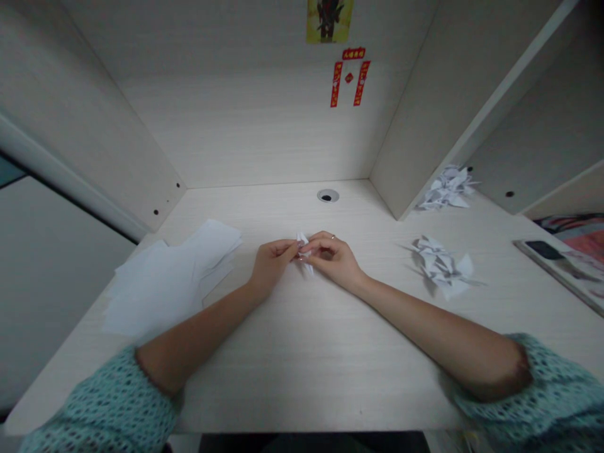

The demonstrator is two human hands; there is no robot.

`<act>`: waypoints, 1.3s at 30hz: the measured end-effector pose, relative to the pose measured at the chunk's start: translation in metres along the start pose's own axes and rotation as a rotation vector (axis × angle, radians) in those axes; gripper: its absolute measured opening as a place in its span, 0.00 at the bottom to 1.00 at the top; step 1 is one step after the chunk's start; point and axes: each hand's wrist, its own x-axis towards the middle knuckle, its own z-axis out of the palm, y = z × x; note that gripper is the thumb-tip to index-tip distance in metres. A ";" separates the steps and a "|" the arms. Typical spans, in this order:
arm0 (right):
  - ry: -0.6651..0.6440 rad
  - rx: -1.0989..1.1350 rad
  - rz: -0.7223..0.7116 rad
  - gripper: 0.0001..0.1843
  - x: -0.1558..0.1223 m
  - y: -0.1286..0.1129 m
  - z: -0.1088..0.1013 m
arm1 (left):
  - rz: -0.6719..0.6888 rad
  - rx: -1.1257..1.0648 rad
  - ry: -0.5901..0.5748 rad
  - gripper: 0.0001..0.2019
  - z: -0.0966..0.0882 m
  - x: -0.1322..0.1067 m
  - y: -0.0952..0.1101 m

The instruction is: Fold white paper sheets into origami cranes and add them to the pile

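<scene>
Between my two hands, above the middle of the desk, is a small folded white paper piece [306, 267] with pointed ends. My left hand [272, 264] pinches it from the left, thumb and forefinger pressed together. From the other side, my right hand [333, 258], with a ring on one finger, closes its fingertips on the same paper. The fingers hide much of its middle. Loose sheets of white paper [155, 289] lie in an overlapping stack left of my left forearm. On the right, beyond my right hand, sits a pile of folded white paper pieces [441, 264].
A second heap of folded papers [450, 187] lies farther back, beside the upright partition [425, 145]. At the right edge are a board-like flat item [561, 270] and a dark phone-like object [544, 250]. A round cable hole [328, 195] is set near the back panel.
</scene>
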 end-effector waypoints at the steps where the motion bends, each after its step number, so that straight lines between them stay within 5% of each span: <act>1: 0.000 -0.002 0.007 0.12 0.000 0.000 0.000 | -0.005 -0.003 0.008 0.11 0.000 0.000 0.000; 10: 0.044 -0.009 0.004 0.12 0.000 0.000 0.000 | 0.000 -0.001 0.008 0.12 0.000 -0.001 0.002; 24: 0.122 0.068 0.235 0.17 0.000 0.004 0.001 | -0.002 -0.002 -0.024 0.12 0.000 -0.001 0.003; 39: 0.014 -0.022 -0.035 0.10 0.000 0.000 -0.001 | 0.006 0.070 -0.028 0.15 -0.002 0.001 0.001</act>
